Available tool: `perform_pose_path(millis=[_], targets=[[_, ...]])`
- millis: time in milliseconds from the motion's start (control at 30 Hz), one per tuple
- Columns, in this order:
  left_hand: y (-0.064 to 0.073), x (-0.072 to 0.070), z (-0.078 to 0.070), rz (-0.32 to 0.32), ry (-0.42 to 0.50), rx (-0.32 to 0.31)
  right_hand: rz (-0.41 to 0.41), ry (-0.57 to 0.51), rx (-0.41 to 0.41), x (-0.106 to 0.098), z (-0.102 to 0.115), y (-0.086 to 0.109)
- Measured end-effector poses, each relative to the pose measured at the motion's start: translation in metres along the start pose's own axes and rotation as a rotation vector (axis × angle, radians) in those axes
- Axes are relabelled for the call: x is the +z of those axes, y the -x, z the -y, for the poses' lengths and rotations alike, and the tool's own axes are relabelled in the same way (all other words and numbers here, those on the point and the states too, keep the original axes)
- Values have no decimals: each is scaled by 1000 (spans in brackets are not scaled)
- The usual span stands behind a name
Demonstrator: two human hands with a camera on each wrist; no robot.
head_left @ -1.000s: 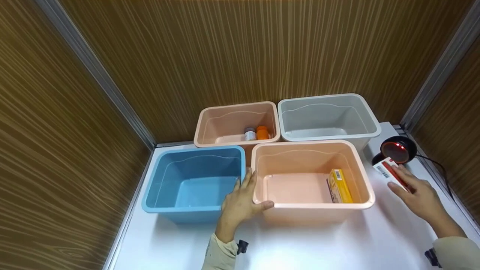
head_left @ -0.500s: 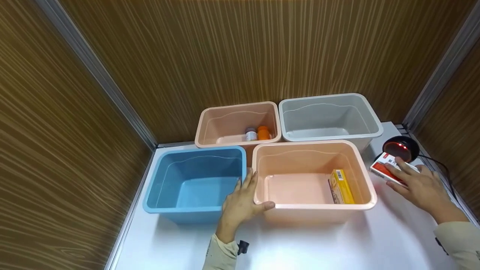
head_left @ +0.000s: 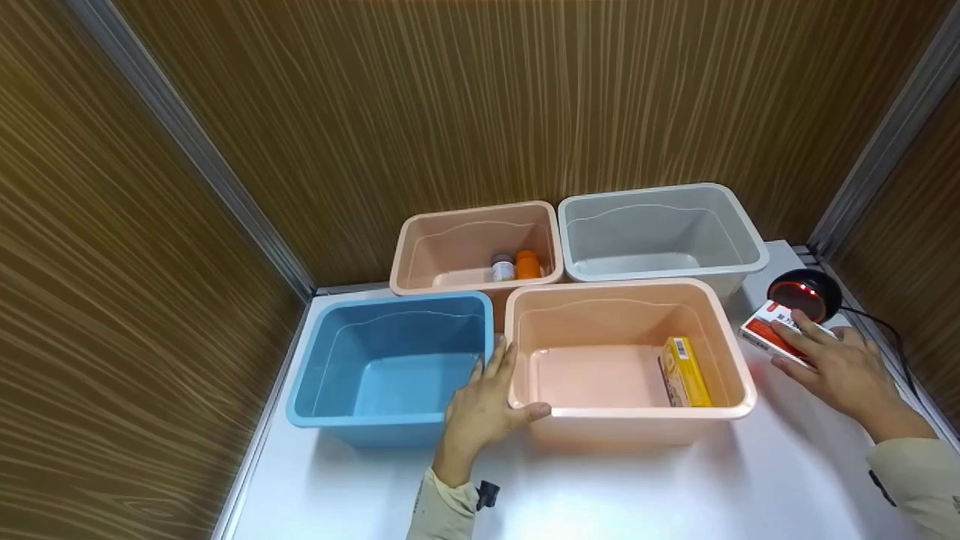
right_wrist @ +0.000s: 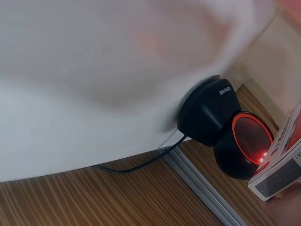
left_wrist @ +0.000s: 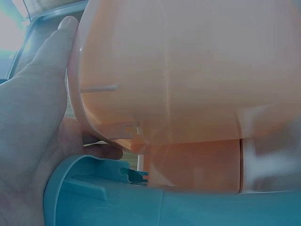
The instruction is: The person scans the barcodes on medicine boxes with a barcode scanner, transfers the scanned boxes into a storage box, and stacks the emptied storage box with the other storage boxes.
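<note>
My right hand [head_left: 847, 375] grips a red and white medicine box [head_left: 776, 330], its broad printed face turned up. The box is right in front of a black barcode scanner [head_left: 802, 296] with lit red lights. In the right wrist view, the end of the medicine box [right_wrist: 277, 176] overlaps the edge of the scanner's round head [right_wrist: 251, 136]. My left hand [head_left: 480, 409] rests at the near left corner of the front peach bin [head_left: 630, 413], fingers extended in the gap beside the blue bin [head_left: 375, 421]. Its thumb [left_wrist: 54, 49] lies along the peach rim.
A yellow box [head_left: 686, 375] leans inside the front peach bin. Behind stand a smaller peach bin [head_left: 442, 247], holding a white bottle [head_left: 502, 268] and an orange bottle [head_left: 528, 265], and a grey bin [head_left: 645, 232]. The scanner's cable [head_left: 889, 330] trails along the right wall.
My right hand has turned the medicine box from its barcode end showing upward to its broad face up, beside the scanner. The left hand stays in place.
</note>
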State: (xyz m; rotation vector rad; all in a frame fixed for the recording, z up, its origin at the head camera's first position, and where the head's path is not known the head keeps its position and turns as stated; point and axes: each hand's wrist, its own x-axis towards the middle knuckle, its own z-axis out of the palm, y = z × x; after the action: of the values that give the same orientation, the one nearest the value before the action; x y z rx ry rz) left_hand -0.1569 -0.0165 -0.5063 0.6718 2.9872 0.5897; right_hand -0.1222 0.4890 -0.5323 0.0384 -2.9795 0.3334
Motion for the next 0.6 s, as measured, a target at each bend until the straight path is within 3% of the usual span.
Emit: perform_pose_path(millis=[433, 600], targets=[[0, -1, -1, 0, -5, -6, 27, -29, 47, -4, 6, 1], [1, 1, 0, -15, -21, 9, -101, -27, 16, -20, 10, -3]])
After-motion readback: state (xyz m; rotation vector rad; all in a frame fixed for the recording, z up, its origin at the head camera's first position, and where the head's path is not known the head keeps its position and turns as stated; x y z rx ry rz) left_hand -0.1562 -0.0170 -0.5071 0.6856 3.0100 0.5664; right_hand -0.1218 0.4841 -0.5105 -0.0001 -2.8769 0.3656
